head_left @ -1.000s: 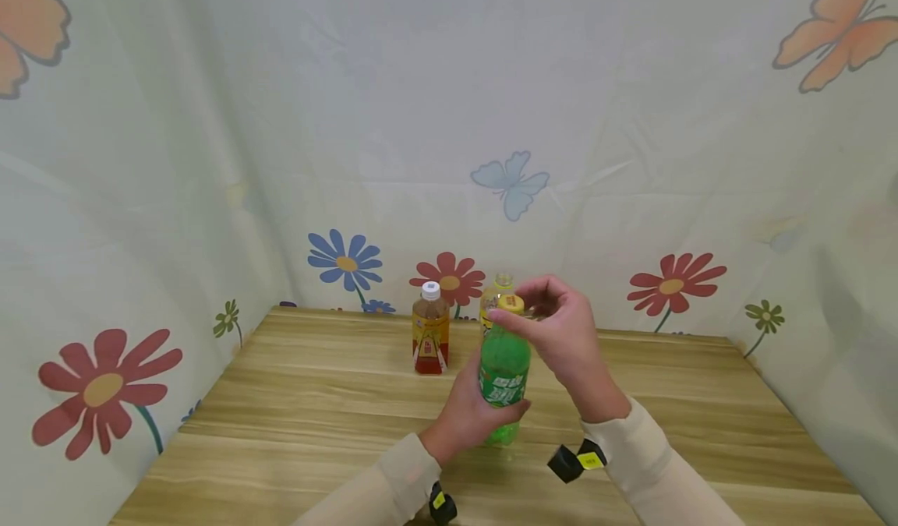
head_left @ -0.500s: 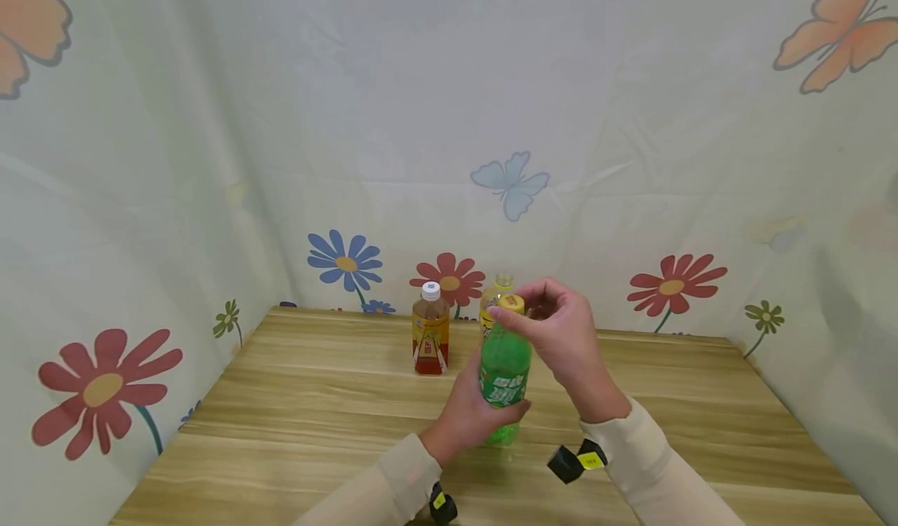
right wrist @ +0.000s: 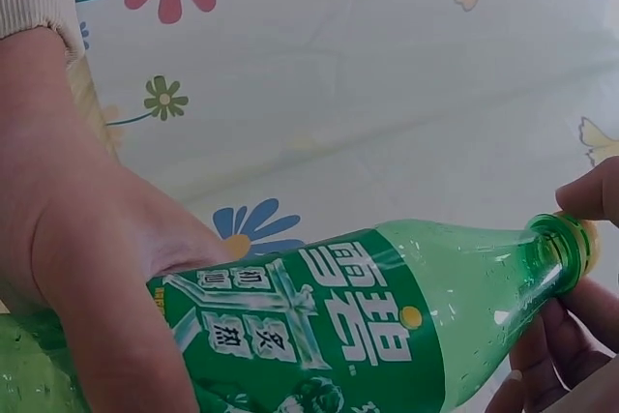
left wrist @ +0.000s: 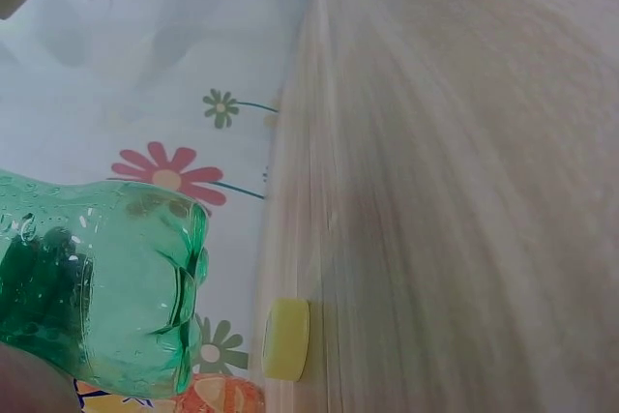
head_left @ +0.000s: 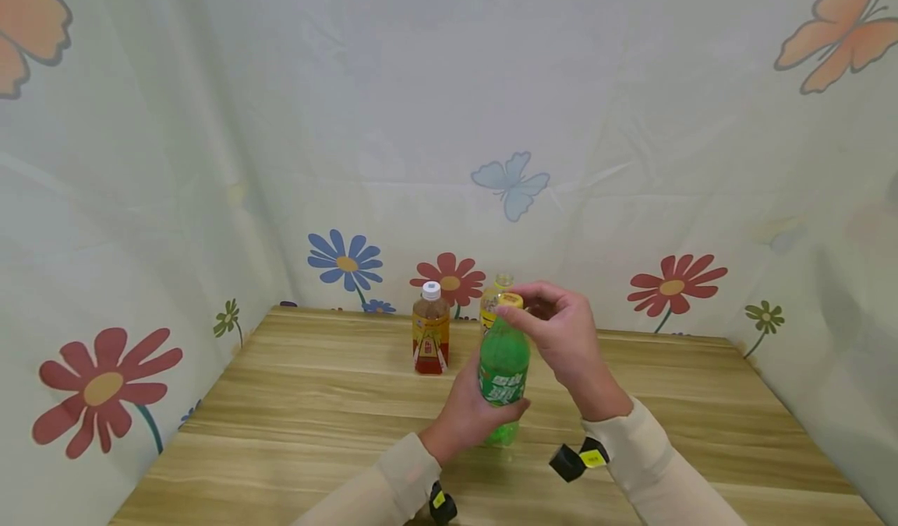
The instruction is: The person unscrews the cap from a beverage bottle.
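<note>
A green soda bottle (head_left: 504, 354) is held upright above the table by my left hand (head_left: 468, 415), which is wrapped around its body. My right hand (head_left: 564, 343) pinches a yellow cap (head_left: 510, 300) at the bottle's mouth between thumb and fingers. In the right wrist view the cap (right wrist: 586, 237) sits at the neck, partly covered by the fingers. The bottle's base (left wrist: 160, 292) shows in the left wrist view, apart from the tabletop. It looks nearly drained, with droplets inside.
Behind the green bottle stands a clear uncapped bottle (head_left: 489, 301) with a yellow label, mostly hidden. To its left is a white-capped bottle (head_left: 430, 331) of reddish-brown drink. A loose yellow cap (left wrist: 287, 339) lies on the wooden table (left wrist: 387, 239). Flowered cloth (head_left: 393, 121) surrounds the table.
My right fingers have shifted slightly around the yellow cap, the thumb moving a little to the right. The left hand and the bottle stay nearly in place.
</note>
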`<action>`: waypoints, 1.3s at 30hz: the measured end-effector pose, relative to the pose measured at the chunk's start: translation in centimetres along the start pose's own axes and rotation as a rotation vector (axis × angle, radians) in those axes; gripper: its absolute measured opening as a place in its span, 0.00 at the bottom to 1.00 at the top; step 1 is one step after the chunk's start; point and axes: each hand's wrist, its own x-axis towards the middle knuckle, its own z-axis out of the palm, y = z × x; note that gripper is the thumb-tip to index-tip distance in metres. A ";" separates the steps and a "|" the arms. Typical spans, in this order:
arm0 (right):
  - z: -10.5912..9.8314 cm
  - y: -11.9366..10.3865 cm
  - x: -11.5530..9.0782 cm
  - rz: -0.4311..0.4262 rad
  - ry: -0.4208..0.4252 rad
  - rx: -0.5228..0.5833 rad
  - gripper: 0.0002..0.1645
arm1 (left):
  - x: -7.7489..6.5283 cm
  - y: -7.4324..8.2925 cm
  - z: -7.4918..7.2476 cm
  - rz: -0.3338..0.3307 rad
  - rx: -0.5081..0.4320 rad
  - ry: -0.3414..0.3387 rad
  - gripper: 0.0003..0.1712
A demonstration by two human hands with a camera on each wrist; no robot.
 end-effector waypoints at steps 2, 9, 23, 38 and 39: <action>0.0 0.0 0.0 -0.005 -0.010 0.012 0.19 | 0.0 0.1 0.0 0.001 0.001 0.000 0.45; -0.2 0.2 0.3 -0.024 -0.059 0.051 0.21 | 0.1 0.1 0.0 0.000 -0.002 0.000 0.44; -0.5 0.7 0.4 -0.042 -0.142 0.088 0.21 | 0.2 0.2 -0.1 0.024 0.012 0.008 0.46; 0.0 -0.2 0.3 -0.064 0.136 -0.230 0.25 | 0.3 -0.2 -0.3 0.026 0.028 0.019 0.46; 0.0 -0.3 0.3 -0.063 0.141 -0.239 0.24 | 0.3 -0.2 -0.3 0.026 0.028 0.021 0.46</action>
